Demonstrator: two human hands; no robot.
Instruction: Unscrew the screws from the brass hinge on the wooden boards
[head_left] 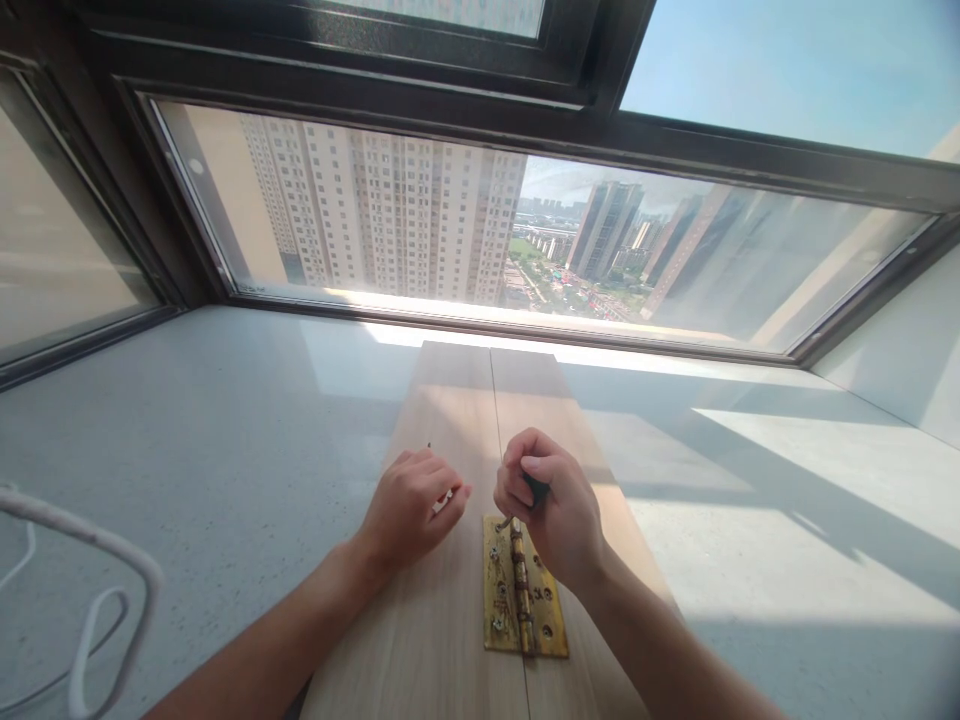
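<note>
Hovering over the hinge (525, 590), right hand (551, 505) clenches a dark tool (537, 489); left hand (409, 505) pinches a screw (445, 498).

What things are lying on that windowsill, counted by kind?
Wooden boards: 2
Brass hinge: 1
Dark-handled tool in the right hand: 1
White cable: 1
Total: 5

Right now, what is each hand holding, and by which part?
Right hand: a dark-handled slim metal tool, fist closed round the handle, tip at the gold-coloured metal hinge. Left hand: pinches a small pale item, too small to identify.
</note>
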